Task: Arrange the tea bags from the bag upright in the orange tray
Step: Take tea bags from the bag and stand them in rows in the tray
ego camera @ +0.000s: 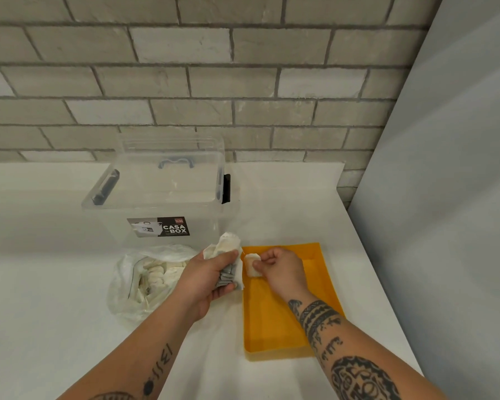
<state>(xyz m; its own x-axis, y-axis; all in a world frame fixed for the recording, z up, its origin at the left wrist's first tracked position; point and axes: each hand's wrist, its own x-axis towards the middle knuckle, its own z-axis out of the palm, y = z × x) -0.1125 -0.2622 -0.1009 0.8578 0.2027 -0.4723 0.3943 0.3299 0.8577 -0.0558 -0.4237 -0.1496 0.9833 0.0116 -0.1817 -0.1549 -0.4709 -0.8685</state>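
Note:
An orange tray (272, 327) lies on the white counter at right of centre, and its visible floor holds no tea bags. To its left sits a crumpled clear plastic bag (124, 287) full of white tea bags. My left hand (205, 278) grips a bunch of several tea bags (227, 249), white with grey tags, just left of the tray's far corner. My right hand (280, 269) pinches a single white tea bag (252, 264) over the tray's far left corner, close beside the bunch.
A clear lidded storage box (162, 197) with a dark label stands behind the bag, against the brick wall. A grey panel (451, 197) borders the counter on the right. The counter's right edge runs just past the tray.

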